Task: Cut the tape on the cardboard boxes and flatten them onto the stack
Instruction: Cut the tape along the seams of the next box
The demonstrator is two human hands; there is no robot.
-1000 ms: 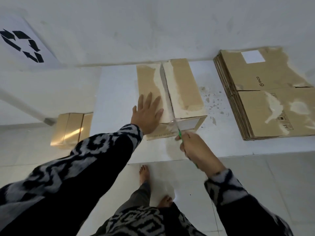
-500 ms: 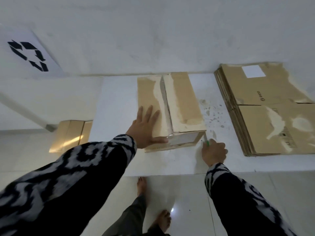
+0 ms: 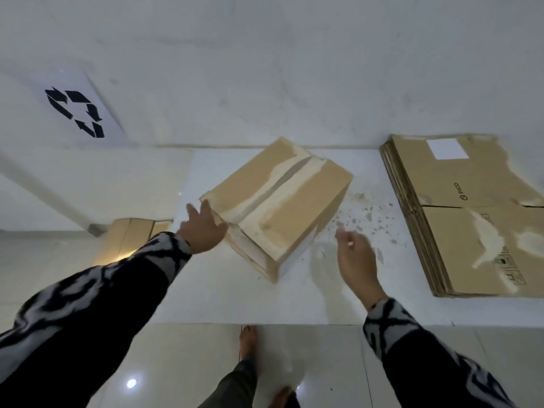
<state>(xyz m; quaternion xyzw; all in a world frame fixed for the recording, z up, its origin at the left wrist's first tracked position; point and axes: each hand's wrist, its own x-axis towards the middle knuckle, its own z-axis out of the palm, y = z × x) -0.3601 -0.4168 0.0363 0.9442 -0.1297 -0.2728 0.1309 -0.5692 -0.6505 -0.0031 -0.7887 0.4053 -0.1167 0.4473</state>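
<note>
Box: the cardboard box [image 3: 279,207] sits mid-table on the white table [image 3: 206,290], turned on the diagonal, its long axis running from near-left up to far-right, one near corner pointing back at the person.
Seam: the top seam [image 3: 276,187] follows that same diagonal, and it gapes a little between the two flaps, pale torn patches on either side.
Left hand: the left hand [image 3: 203,228] is up against the box's near-left end, fingers spread and fairly straight, thumb out; fingertips meet the cardboard at the corner edge, not wrapped round it.
Right hand: the right hand [image 3: 356,257] hovers above the table just right of the box, clear of it, fingers loosely curled; something small and pale shows at the fingertips, but blur hides whether it is pinched, so I cannot tell what it has hold of.
Stack: the stack of flattened boxes [image 3: 471,219] lies at the table's right end, well apart from the box, a white label on the top sheet.
Table surface: scattered specks [image 3: 368,216] between box and stack.
Floor: another cardboard box [image 3: 132,240] down on the left, beyond the table edge.
Wall: a recycling sign [image 3: 76,113] at upper left.
</note>
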